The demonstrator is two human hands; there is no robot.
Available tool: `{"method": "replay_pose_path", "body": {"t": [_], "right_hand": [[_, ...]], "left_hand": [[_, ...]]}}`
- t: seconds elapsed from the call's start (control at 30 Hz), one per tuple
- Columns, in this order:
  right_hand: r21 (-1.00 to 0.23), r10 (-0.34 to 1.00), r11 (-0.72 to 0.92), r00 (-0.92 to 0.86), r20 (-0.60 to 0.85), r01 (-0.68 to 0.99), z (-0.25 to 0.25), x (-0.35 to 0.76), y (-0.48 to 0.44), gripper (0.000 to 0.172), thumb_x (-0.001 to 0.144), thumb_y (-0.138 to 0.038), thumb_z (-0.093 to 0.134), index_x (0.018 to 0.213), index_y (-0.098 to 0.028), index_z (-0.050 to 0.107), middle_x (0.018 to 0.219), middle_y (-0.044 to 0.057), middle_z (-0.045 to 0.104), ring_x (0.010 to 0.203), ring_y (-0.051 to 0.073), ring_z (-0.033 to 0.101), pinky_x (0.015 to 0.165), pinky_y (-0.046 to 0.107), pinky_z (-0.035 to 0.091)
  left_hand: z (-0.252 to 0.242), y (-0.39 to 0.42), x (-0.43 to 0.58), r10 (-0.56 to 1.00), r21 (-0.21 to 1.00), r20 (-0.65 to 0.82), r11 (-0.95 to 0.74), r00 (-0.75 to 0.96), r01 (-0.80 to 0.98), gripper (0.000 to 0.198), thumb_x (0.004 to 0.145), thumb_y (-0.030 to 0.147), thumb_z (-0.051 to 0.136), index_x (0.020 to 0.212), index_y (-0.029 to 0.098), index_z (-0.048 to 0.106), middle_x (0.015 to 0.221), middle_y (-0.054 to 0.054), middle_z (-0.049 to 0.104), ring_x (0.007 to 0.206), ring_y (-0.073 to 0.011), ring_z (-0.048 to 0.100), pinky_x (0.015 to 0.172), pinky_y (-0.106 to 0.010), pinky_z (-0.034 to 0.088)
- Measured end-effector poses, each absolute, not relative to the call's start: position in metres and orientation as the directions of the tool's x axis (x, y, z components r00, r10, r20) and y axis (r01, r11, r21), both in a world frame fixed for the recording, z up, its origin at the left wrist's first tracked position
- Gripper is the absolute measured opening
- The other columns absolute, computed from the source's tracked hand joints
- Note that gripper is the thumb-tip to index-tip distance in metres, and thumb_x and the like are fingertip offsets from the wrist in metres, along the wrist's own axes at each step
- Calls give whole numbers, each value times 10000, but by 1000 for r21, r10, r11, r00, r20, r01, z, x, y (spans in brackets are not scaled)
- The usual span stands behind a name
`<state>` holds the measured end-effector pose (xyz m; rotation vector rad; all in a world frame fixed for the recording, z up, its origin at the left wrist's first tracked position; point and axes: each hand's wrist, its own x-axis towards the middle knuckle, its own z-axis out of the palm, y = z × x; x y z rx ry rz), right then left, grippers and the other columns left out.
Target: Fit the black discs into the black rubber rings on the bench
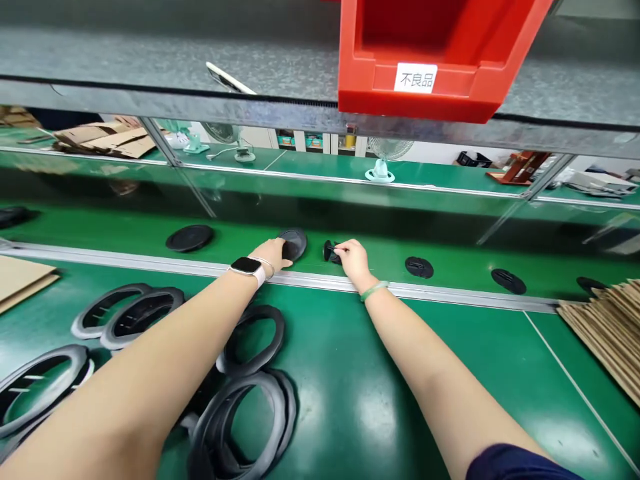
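Both my arms reach forward over the metal rail onto the green conveyor belt [450, 263]. My left hand [274, 253], with a smartwatch on its wrist, grips a round black disc [295, 241] at its near edge. My right hand [351, 259], with a green bangle on the wrist, pinches a small black part [330, 251] just to the right of that disc. Other black discs lie on the belt: one at the left [189, 237] and two at the right [419, 267] [508, 281].
Several dark oval rings [250, 340] lie on the near green bench under my left arm. Cardboard sheets are stacked at the right [610, 327] and at the left edge [20, 277]. A red bin [435, 60] with a white label sits on the shelf overhead.
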<state>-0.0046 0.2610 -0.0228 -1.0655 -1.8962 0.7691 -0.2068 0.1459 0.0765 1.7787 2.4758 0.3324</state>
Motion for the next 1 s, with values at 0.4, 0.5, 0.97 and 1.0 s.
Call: {"method": "replay_pose_path", "body": {"t": [0.4,0.5,0.97,1.0], "right_hand": [[-799,813,566,-301,499,205,-10,148,172,220,864,-388,657,829,-187,739,855,72,650,789,214,609,725,367,511],[-728,726,652,-449,520,212,-10,192,131,158,912,-310,622,858,-213,735,859,63,650,812,214,622,743,372,523],[-626,751,626,-575,325,465,-4,292,79,159,892,-88,612,975,-198,693,893,36,626,769,164,580,753,316,491],[-645,757,614,-571,318,455,-5,286,78,171,884,-82,614,978,-198,698,875,29,614,739,153,567,736,305,485]], "left_hand": [[98,-38,-119,972,30,-114,210,-205,977,263,790,337,713,919,108,704,903,-213,733,931,-403,682,802,-461,498],[112,-44,-109,969,38,-64,243,-240,969,174,853,247,591,920,126,696,909,-204,737,884,-384,693,752,-441,482],[45,-47,48,881,679,-440,454,175,-578,548,667,202,878,1174,160,676,1004,-71,729,1014,-249,706,954,-358,520],[38,-47,51,897,689,-397,430,191,-584,688,650,148,878,1283,215,618,1118,-76,723,1134,-285,671,1030,-397,475]]}}
